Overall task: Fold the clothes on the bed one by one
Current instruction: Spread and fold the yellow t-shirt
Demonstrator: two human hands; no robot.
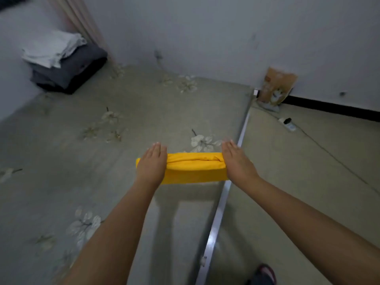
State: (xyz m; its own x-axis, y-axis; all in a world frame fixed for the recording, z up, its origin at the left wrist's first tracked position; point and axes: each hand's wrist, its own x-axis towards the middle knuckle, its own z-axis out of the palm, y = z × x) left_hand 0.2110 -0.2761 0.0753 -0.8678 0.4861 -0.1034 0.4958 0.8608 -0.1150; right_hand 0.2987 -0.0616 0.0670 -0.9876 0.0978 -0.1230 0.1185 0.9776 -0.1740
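Both bare forearms reach forward from the bottom of the view, roughly parallel and drawing slightly closer toward the wrists. The left hand [151,163] lies palm down with fingers straight and together, pressed flat on the left end of the folded yellow garment [194,168]. The right hand [236,161] mirrors it on the garment's right end, fingers straight, pointing away from the body.

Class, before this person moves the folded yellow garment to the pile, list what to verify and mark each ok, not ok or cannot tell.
1. Yellow garment folded compact: ok.
2. Left hand flat on its left end: ok.
3. Right hand flat on its right end: ok.
4. Grip curled round the cloth: not ok, fingers straight.
5. Folded pile at the bed's far corner, top free: ok.
6. More clothes left to fold: cannot tell.
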